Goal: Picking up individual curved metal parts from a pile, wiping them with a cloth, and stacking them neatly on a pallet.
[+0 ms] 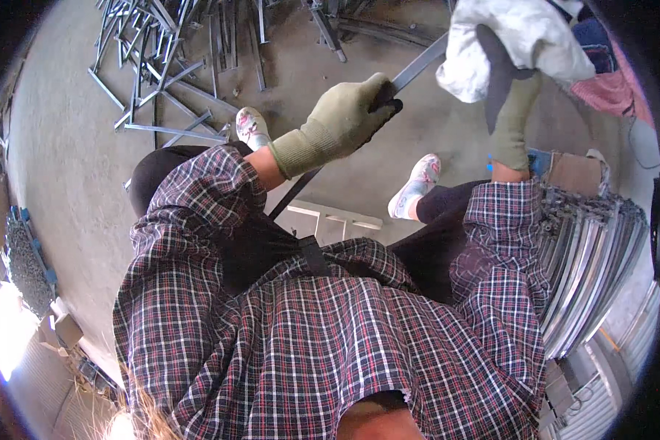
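Note:
My left hand, in an olive glove with dark fingertips, is closed around a long flat metal bar. The bar slants from near my lap up to the right, where its far end passes behind a bunched white cloth. My right hand, gloved alike, grips this cloth, its dark thumb lying over the fabric. The other fingers of that hand are hidden by the cloth, so I cannot tell whether they also touch the bar.
Metal bars and frames lie in a loose heap at the far left. A stack of long metal strips stands at my right, below a brown cardboard piece. Pink fabric hangs at the far right. A pale wooden frame sits between my legs.

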A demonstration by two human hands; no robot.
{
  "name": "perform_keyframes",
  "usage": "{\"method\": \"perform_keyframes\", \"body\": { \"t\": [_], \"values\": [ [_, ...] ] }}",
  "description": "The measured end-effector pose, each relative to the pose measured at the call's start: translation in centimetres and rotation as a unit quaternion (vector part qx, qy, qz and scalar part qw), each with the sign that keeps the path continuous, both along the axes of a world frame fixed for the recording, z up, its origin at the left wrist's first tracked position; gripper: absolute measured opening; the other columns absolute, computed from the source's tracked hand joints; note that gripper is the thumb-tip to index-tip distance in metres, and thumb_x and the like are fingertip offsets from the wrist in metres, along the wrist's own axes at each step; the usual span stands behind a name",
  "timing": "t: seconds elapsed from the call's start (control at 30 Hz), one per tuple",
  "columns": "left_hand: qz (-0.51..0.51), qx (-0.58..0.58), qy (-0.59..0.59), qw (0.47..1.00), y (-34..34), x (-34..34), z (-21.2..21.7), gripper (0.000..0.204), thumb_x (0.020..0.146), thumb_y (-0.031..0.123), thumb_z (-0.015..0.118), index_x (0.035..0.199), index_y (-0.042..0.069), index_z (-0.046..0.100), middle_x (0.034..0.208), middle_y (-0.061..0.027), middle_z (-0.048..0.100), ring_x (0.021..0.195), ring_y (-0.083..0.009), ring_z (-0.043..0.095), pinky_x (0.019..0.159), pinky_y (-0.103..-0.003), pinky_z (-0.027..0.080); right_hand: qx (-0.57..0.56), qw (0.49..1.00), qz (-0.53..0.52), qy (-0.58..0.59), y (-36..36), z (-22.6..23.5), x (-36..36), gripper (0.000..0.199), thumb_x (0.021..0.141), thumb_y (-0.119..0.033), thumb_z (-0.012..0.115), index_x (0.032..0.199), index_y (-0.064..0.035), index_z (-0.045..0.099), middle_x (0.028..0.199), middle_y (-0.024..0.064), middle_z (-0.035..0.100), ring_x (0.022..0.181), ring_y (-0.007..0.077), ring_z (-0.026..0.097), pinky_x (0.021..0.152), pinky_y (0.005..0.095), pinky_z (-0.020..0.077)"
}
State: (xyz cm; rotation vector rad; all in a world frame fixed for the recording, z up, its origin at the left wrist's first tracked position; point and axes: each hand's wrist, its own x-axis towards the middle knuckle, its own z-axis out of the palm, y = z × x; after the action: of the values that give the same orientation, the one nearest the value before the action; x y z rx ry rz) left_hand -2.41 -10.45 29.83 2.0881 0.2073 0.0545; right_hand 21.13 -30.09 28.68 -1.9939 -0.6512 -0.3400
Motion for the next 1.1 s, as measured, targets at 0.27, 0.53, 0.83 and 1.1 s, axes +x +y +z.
{"method": "perform_keyframes", "body": {
  "t": [0.27, 0.53, 0.83, 1.1],
  "values": [
    [0.016, 0.199, -0.063, 0.978, 0.1, 0.4, 0.0, 0.027, 0.1, 0.033, 0.065, 0.106, 0.008, 0.055, 0.082, -0.0149, 0.07, 0.076, -0.0395, 0.07, 0.063, -0.05, 0.053, 0.201, 0.967, 0.093, 0.126, -0.5, 4.0, -1.7, 0.031, 0.092, -0.009, 0.067, 0.111, 0.0149, 0.063, 0.099, 0.0176, 0.073, 0.085, 0.0246, 0.068, 0.074, 0.0413, 0.055],
    [-0.052, 0.19, -0.042, 0.98, -0.8, -0.5, -1.0, 0.025, 0.1, 0.033, 0.064, 0.104, 0.009, 0.056, 0.079, -0.0142, 0.067, 0.074, -0.0387, 0.068, 0.061, -0.05, 0.051, -0.175, 0.984, -0.027, 0.002, -3.0, 2.7, 4.3, 0.039, 0.089, -0.018, 0.076, 0.121, 0.0047, 0.07, 0.114, 0.0156, 0.073, 0.105, 0.0209, 0.068, 0.091, 0.0374, 0.0542],
    [-0.011, 0.15, -0.05, 0.987, -0.3, -0.4, 0.0, 0.022, 0.099, 0.027, 0.066, 0.107, 0.008, 0.058, 0.082, -0.015, 0.069, 0.077, -0.04, 0.068, 0.065, -0.049, 0.052, 0.28, 0.933, 0.129, 0.183, -4.4, 7.4, 2.9, 0.04, 0.101, -0.015, 0.06, 0.13, 0.0114, 0.06, 0.127, 0.0144, 0.066, 0.111, 0.0242, 0.067, 0.099, 0.0366, 0.0539],
    [0.094, -0.002, -0.008, 0.995, 1.7, 0.9, -1.8, 0.019, 0.102, 0.021, 0.06, 0.111, 0.004, 0.062, 0.077, -0.0102, 0.066, 0.064, -0.0235, 0.062, 0.064, -0.037, 0.05, 0.264, 0.86, 0.332, 0.284, -5.3, 8.2, 5.1, 0.042, 0.09, -0.016, 0.065, 0.129, -0.0009, 0.065, 0.117, 0.0134, 0.071, 0.104, 0.0314, 0.069, 0.094, 0.0435, 0.0546]
  ]
}}
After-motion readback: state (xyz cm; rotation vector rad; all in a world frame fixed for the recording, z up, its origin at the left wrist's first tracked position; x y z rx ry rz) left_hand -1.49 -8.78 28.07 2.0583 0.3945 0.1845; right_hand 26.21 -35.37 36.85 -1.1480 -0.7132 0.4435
